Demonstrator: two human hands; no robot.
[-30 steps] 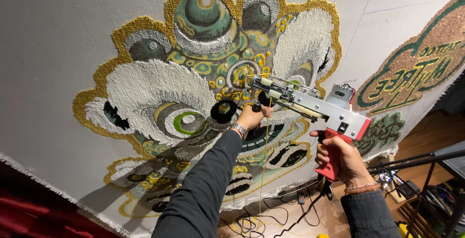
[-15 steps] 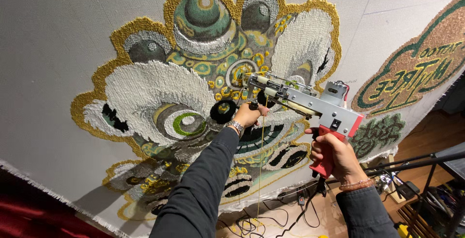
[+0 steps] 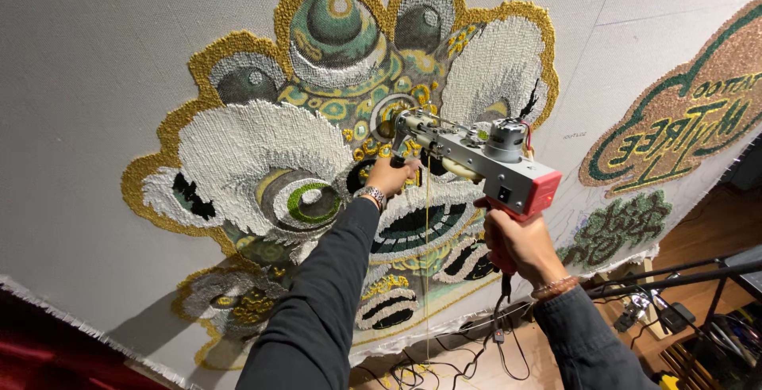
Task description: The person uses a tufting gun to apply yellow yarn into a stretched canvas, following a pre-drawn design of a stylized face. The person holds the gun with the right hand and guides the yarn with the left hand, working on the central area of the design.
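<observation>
A grey tufting gun (image 3: 476, 156) with a red rear block points its needle at a tufted lion-head design (image 3: 333, 144) on stretched grey cloth (image 3: 87, 65). My right hand (image 3: 516, 243) grips the gun's rear handle from below. My left hand (image 3: 391, 176) holds the front handle under the nose, wrist bearing a bracelet. The needle tip touches the yellow and green patch by the lion's centre. A thin yellow yarn (image 3: 427, 279) hangs straight down from the gun.
A second tufted emblem (image 3: 675, 120) in brown and green sits at the right, a small green patch (image 3: 615, 227) below it. Cables (image 3: 444, 362) lie on the wooden floor. A black rod (image 3: 683, 275) and tools crowd the lower right.
Both hands and the gun have shifted up and slightly left along the cloth, the nose now nearer the lion's centre.
</observation>
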